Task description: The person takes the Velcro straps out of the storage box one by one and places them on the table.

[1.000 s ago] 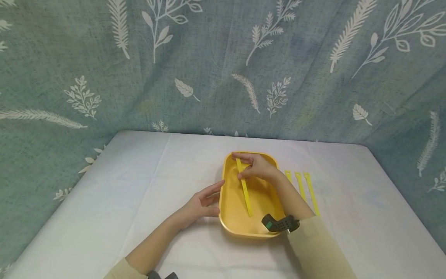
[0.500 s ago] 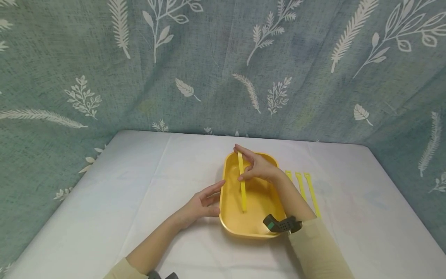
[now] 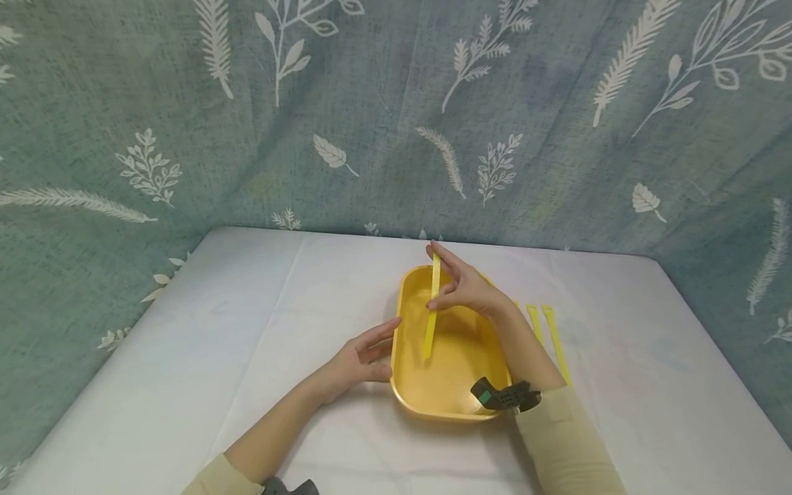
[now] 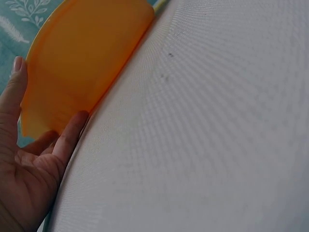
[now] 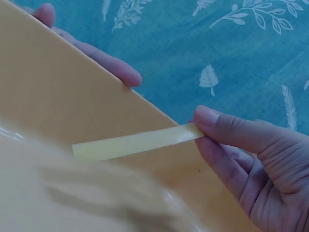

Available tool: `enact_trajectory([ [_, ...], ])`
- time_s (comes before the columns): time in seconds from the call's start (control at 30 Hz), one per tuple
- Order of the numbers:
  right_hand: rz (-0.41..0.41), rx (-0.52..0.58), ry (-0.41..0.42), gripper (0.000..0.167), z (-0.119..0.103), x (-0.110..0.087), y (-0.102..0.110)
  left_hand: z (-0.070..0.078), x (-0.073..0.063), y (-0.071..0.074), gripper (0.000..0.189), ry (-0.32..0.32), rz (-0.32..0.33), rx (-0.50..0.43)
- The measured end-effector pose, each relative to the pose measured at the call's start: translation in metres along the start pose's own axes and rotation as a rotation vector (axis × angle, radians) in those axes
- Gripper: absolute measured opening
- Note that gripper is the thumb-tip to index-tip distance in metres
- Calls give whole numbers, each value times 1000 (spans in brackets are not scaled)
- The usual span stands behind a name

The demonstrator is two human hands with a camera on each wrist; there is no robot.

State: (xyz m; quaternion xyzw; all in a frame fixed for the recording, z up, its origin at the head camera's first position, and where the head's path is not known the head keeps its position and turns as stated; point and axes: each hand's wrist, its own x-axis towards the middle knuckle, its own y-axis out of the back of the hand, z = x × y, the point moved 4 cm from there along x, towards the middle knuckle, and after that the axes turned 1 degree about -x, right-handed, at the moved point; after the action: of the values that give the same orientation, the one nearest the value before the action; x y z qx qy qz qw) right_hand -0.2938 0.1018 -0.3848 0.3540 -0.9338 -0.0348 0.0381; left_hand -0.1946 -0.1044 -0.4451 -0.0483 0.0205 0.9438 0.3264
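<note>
A shallow yellow plastic tray with rounded corners sits on the white-covered table. My left hand touches its left side with fairly straight fingers; in the left wrist view the thumb and fingers lie along the tray's outer wall. Over the tray, my right hand pinches a thin, flat yellow strip between thumb and fingers. The strip slants down toward the tray's inside, its upper end at my fingertips. Close up in the right wrist view, the strip sticks out past my thumb.
To the right of the tray, several similar yellow strips with small widened ends lie on the table, partly hidden by my right forearm. A teal leaf-patterned curtain hangs behind the table's far edge.
My right hand has risen and moved slightly right and away, toward the tray's far end. The strip's lower end has swung left and up. My left hand stays put.
</note>
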Motion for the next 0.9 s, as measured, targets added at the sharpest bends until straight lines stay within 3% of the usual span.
enact_trajectory([
  [0.5, 9, -10, -1, 100, -36, -13, 10, 2, 2, 0, 76, -9, 8, -10],
  [0.9, 55, 7, 9, 100, -46, -31, 31, 0, 0, 1, 76, -43, -11, -27],
])
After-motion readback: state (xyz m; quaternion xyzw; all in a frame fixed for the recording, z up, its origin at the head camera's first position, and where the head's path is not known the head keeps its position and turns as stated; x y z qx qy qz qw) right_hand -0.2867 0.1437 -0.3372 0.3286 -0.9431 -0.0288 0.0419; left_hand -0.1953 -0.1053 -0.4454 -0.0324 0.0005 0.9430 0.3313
